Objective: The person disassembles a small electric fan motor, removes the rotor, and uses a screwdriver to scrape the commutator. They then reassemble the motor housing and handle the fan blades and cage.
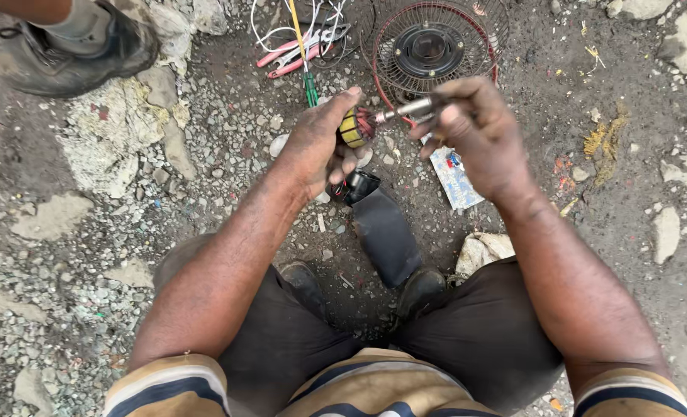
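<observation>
Pinching a yellow-banded, copper-wound motor rotor [353,127], left hand [318,150] steadies it while right hand [478,135] fingers grip its steel shaft [405,112] (round wire fan guard [436,46] at 12 o'clock).

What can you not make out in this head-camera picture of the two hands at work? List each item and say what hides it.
- Yellow wound part: mostly covered by the left hand.
- Metal shaft: far end hidden inside the right hand.
- Fan guard: cut off by the top edge.
- Boot: wearer out of frame.
</observation>
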Tool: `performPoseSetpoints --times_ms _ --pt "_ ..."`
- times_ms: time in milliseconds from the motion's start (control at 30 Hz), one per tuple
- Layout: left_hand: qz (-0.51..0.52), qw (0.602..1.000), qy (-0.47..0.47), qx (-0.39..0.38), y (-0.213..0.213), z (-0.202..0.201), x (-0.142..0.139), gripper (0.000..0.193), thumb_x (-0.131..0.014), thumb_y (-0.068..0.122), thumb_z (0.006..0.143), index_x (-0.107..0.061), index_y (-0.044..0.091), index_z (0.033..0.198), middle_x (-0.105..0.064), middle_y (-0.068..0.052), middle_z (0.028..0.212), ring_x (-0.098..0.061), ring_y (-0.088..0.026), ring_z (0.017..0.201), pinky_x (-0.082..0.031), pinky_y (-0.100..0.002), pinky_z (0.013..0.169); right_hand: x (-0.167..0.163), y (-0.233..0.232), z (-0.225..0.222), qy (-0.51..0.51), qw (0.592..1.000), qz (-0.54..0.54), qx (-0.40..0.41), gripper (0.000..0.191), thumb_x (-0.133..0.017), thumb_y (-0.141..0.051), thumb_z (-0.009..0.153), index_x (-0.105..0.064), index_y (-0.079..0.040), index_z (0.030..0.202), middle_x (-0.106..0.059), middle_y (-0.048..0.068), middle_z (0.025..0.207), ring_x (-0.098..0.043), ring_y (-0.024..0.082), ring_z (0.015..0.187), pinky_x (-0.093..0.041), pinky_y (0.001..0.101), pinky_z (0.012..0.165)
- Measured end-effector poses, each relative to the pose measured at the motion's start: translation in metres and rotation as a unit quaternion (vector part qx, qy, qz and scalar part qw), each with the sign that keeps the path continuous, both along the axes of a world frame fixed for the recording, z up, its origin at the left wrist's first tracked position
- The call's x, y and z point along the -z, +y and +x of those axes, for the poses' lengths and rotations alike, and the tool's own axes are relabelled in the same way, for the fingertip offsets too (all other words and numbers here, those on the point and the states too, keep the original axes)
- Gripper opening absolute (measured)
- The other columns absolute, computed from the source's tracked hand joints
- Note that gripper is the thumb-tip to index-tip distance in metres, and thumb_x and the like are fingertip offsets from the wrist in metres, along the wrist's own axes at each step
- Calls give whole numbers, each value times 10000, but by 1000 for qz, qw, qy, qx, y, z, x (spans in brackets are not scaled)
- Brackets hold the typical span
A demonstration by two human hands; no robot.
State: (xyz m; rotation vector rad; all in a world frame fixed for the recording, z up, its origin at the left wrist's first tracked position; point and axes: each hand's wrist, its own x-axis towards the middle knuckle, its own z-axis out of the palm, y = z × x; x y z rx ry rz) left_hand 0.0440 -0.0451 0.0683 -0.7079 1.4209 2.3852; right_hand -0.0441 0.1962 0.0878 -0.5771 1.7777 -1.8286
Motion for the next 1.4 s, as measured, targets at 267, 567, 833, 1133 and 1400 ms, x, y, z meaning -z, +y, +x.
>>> performPoseSetpoints --times_ms 267,567,833,1133,1400 --pt "-55 997 6 44 2 4 0 441 -528 441 1034 -638 36 899 -651 -59 610 -537 -47 371 -413 -188 260 2 -8 14 95 993 67 -1 225 -761 -28 973 -677 1 1180 -729 104 1052 -740 137 901 -660 242 764" --pt "5 999 29 29 12 0 -3 474 -537 479 1012 -651 19 1033 -631 -41 647 -558 -55 386 -421 -192 261 2 -14 9 11 990 143 6 271 -741 -41 961 -606 -28 1195 -714 88 983 -721 156 832 -606 268 672" --pt "-88 994 51 49 11 -8 4 464 -589 476 1003 -638 14 1004 -639 -61 643 -543 -44 396 -425 -188 268 -7 18 -7 -15 998 41 55 98 -629 -1 1033 -620 -33 1125 -724 102 1106 -747 195 1068 -644 335 902" --pt "-189 973 135 20 27 -13 17 472 -629 497 994 -604 27 957 -622 -30 692 -576 -35 459 -499 -187 324 -20 28 2 166 950 257 -53 269 -552 -18 1043 -695 -82 1262 -724 84 1112 -701 165 990 -618 331 866" --pt "-248 939 237 33 38 -10 11 420 -599 435 1028 -595 25 1120 -635 -25 776 -651 -57 568 -546 -203 378 -15 20 9 -102 994 29 42 278 -672 -173 1042 -687 52 1206 -741 155 1131 -756 225 1009 -666 364 923"
